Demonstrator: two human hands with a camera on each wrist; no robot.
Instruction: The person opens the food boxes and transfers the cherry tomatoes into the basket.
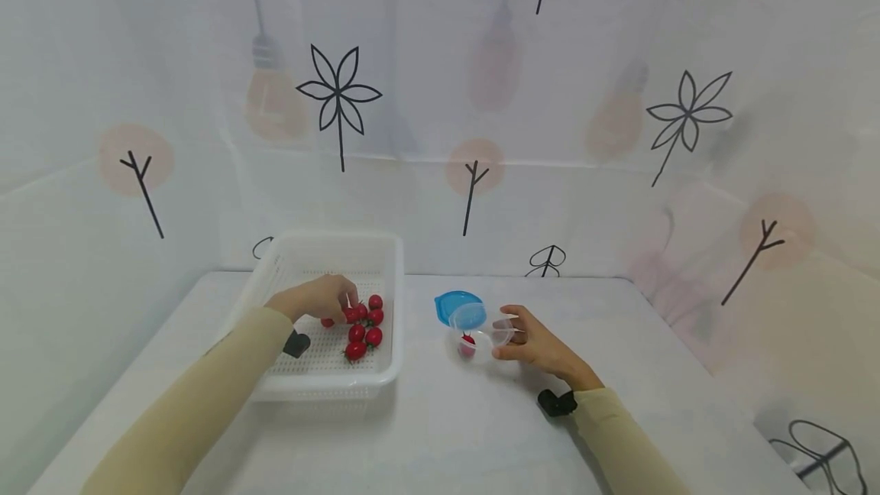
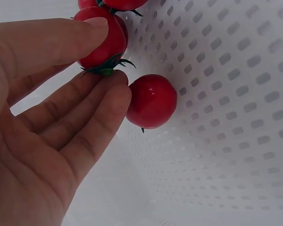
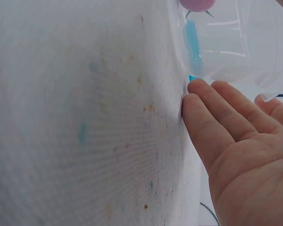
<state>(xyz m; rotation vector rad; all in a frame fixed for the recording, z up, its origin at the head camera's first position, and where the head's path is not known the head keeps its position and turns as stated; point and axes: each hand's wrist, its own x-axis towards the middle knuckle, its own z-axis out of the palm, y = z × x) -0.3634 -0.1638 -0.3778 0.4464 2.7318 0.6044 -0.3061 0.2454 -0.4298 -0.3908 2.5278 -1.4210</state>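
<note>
Inside the white basket (image 1: 396, 312), my left hand (image 1: 321, 298) pinches a red cherry tomato (image 2: 104, 44) with a green calyx between thumb and fingers. Another tomato (image 2: 152, 101) lies against the backs of the fingertips in the left wrist view. Several more tomatoes (image 1: 355, 351) are grouped on the basket's right side. To the right, a clear plastic cup (image 1: 484, 336) stands upright on the table with one tomato (image 1: 467, 346) at its bottom. My right hand (image 1: 536, 342) holds the cup from its right side, thumb near and fingers far, the fingertips low by the tabletop.
A blue lid (image 1: 450, 302) lies on the table just behind the cup, partly seen through it. The basket has perforated sides and a raised rim. White cloth covers the table (image 1: 467, 434), and a patterned curtain (image 1: 426, 98) hangs along its back edge.
</note>
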